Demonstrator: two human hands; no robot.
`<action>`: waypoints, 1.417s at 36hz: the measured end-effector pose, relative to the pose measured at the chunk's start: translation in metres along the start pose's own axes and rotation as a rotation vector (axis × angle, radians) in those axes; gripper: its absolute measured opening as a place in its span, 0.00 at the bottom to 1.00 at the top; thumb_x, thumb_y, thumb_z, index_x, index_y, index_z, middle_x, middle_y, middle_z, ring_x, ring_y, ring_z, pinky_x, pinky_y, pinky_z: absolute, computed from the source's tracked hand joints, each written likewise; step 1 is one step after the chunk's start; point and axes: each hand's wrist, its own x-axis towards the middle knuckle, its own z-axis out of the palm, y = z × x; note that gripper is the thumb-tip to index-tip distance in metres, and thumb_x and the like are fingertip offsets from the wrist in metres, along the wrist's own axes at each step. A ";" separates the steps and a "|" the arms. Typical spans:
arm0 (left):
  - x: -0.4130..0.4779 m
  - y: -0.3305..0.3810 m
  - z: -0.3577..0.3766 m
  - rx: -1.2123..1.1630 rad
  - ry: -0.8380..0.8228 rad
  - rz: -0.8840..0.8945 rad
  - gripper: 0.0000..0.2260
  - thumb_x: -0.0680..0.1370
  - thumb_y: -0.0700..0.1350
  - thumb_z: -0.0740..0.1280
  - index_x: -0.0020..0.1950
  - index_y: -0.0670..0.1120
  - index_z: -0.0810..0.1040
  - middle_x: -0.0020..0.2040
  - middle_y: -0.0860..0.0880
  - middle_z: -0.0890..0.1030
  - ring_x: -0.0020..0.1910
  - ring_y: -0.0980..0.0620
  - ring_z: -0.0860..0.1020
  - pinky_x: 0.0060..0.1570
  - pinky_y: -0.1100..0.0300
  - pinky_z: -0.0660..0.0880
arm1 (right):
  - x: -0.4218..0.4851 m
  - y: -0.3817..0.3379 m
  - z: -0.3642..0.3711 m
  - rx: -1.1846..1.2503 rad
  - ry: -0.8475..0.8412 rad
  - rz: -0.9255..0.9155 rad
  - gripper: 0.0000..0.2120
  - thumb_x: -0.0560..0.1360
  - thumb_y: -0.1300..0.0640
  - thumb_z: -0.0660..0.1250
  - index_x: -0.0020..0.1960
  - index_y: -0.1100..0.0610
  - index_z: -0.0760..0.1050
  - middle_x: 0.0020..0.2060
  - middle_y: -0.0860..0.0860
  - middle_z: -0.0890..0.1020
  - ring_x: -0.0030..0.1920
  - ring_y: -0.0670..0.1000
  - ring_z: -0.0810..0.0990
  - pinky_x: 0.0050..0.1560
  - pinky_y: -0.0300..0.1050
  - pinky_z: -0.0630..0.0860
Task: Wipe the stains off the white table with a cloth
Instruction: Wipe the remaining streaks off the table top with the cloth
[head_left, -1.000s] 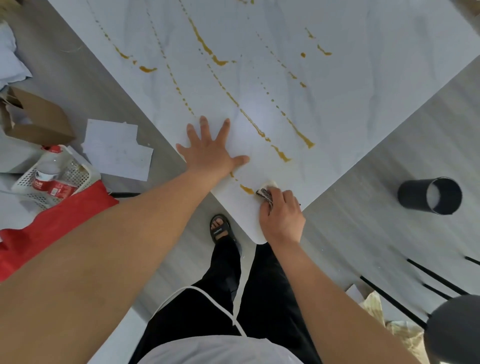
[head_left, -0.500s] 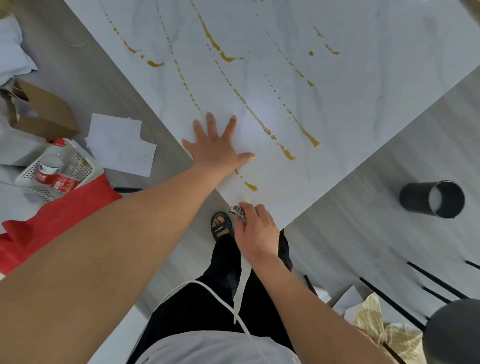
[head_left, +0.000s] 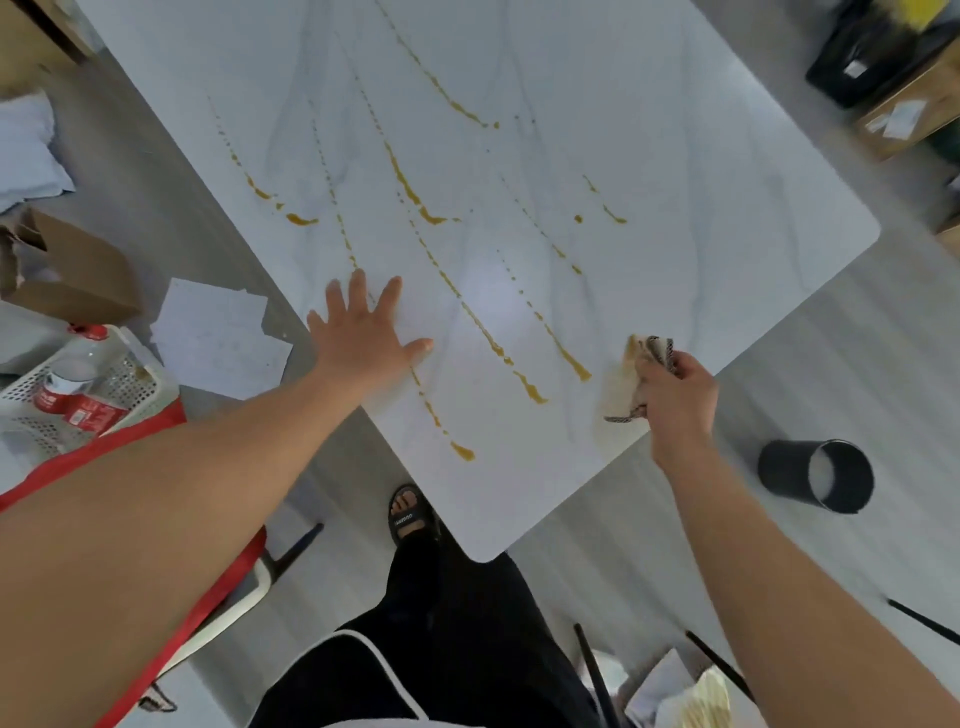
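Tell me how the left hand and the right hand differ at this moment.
The left hand lies flat with fingers spread; the right hand is curled. The left hand holds nothing, while the right hand grips the cloth. The left hand is near the table's left edge, the right hand near its right edge. Both are at the table's near end.

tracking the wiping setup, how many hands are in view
2. The left hand lies flat on the table near its left edge. The right hand grips the cloth at the table's right edge. No others show.
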 end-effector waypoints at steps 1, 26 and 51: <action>0.003 0.000 -0.002 -0.013 -0.007 -0.018 0.43 0.75 0.76 0.56 0.82 0.61 0.41 0.84 0.47 0.41 0.82 0.38 0.41 0.76 0.32 0.51 | 0.016 -0.009 -0.002 -0.079 0.023 -0.055 0.08 0.75 0.56 0.70 0.43 0.59 0.76 0.31 0.50 0.72 0.28 0.47 0.69 0.30 0.41 0.69; 0.027 0.023 -0.019 -0.095 -0.193 -0.195 0.52 0.67 0.80 0.64 0.79 0.68 0.34 0.82 0.46 0.32 0.81 0.38 0.36 0.76 0.31 0.50 | 0.083 0.026 0.029 -0.923 -0.166 -0.725 0.14 0.77 0.55 0.66 0.62 0.54 0.77 0.49 0.55 0.77 0.49 0.61 0.77 0.41 0.52 0.76; 0.027 0.019 -0.017 -0.056 -0.177 -0.157 0.52 0.67 0.81 0.61 0.79 0.67 0.34 0.82 0.45 0.33 0.81 0.36 0.38 0.74 0.29 0.53 | 0.030 0.052 0.046 -0.898 -0.072 -0.669 0.12 0.76 0.57 0.64 0.59 0.55 0.77 0.46 0.54 0.77 0.47 0.60 0.76 0.35 0.48 0.72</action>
